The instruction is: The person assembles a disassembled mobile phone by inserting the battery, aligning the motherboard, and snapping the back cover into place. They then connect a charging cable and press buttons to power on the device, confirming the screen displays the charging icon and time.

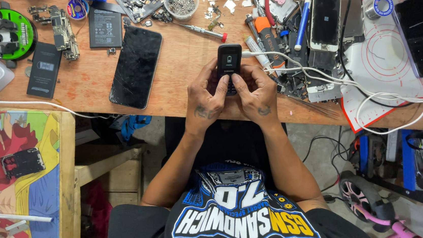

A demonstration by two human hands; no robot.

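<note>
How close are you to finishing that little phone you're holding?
Looks done: the little phone is in one piece, its screen lit, with a white cable plugged in at its top. In hand: the left hand and right hand hold it, thumbs on its keys. Perhaps left: a cracked black smartphone and an opened phone lie untouched on the wooden table.

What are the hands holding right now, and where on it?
Both hands, left hand and right hand, hold the small black keypad phone by its lower half, thumbs over the keys.
</note>
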